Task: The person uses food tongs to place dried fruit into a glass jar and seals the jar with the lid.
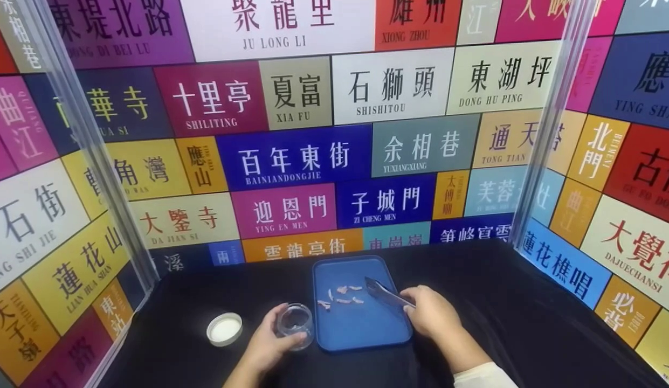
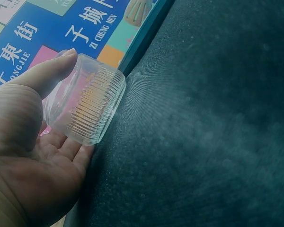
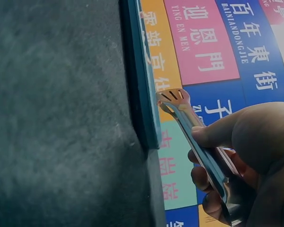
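Note:
My left hand (image 1: 267, 340) grips a small clear jar (image 1: 295, 325) beside the left edge of a blue tray (image 1: 364, 331). In the left wrist view the jar (image 2: 92, 106) shows ribbed sides, with the thumb over one side and the fingers curled beneath. Metal tongs (image 1: 387, 294) with slotted heads are in my right hand (image 1: 434, 313); their heads reach over the tray's right half. Several small, pale pinkish strips (image 1: 342, 301) lie on the tray, left of the tongs. The right wrist view has thumb and fingers round the arms of the tongs (image 3: 199, 142).
A round white lid (image 1: 225, 329) lies on the black cloth (image 1: 183, 302) left of the jar. Behind the table stands a wall of colourful panels with Chinese characters (image 1: 296, 156). Clear upright posts (image 1: 550, 124) flank the table at both back corners.

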The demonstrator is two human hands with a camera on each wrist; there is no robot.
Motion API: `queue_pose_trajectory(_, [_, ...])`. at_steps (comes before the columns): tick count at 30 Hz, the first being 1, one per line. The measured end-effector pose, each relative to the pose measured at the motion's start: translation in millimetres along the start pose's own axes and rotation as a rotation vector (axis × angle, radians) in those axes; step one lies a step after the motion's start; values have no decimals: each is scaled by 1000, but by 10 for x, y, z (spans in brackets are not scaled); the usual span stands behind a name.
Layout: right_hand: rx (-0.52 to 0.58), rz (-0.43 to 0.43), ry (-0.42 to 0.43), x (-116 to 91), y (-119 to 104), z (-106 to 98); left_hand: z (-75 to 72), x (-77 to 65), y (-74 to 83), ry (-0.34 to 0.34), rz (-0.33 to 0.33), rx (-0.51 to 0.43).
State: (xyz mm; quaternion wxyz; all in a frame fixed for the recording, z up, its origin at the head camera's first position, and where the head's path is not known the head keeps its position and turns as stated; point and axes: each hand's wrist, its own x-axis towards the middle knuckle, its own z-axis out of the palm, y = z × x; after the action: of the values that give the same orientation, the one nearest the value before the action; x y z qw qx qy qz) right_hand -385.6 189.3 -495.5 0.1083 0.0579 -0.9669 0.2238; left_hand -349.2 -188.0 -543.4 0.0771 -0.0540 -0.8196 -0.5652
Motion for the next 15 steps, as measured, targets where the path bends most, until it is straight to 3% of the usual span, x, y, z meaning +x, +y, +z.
queue_pose_trajectory(7, [18,-6,14,-28,-162,-59,7,0,-5,-4,-6,-17])
queue_pose_trajectory(15, [27,-91,78,-114,-451,-74,1,19,-16,7,21,13])
